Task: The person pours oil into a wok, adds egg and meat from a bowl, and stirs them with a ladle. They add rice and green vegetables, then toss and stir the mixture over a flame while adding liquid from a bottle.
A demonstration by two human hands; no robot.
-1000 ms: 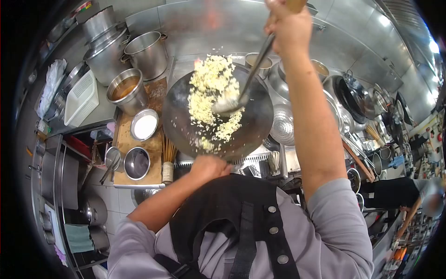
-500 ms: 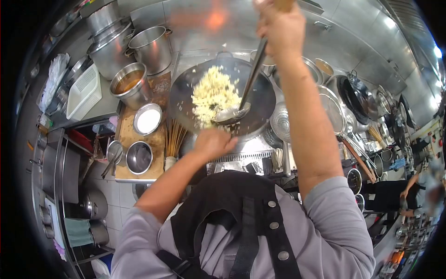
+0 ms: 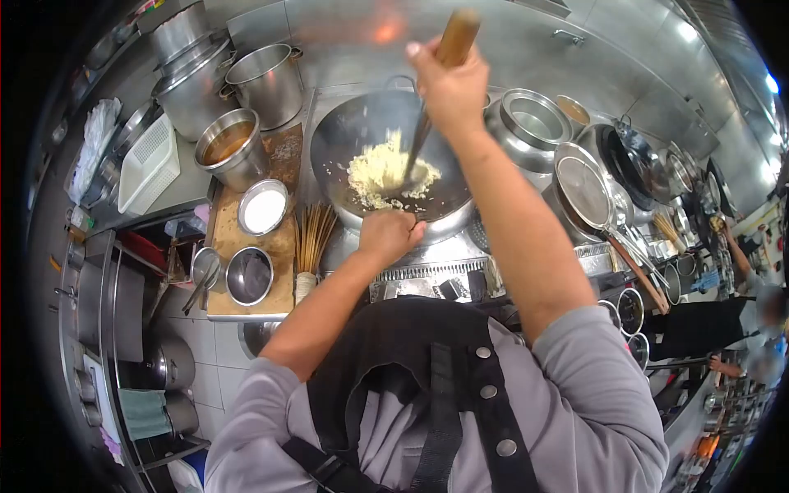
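A dark round wok (image 3: 341, 123) sits on the stove, with a heap of pale yellow rice-like food (image 3: 380, 168) inside it. My right hand (image 3: 456, 89) is wrapped round the wooden handle of a long metal ladle (image 3: 421, 135), held steeply above the wok. The ladle's bowl is down in the food and smeared by motion. At the wok's near rim my left hand (image 3: 388, 237) is closed; the part of the rim it grips is hidden under the fingers.
Left of the wok, a wooden board (image 3: 283, 287) bears a bowl of white grains (image 3: 263, 207), an empty metal bowl (image 3: 249, 276) and bamboo sticks (image 3: 314, 238). A pot of brown liquid (image 3: 228, 148) stands behind. Strainers (image 3: 583, 185) lie right. Other people (image 3: 744, 316) are far right.
My right hand has moved left and down with the ladle, now more upright. The wok has shifted, and the food is gathered lower. The perforated ladle beside the wok is mostly hidden now.
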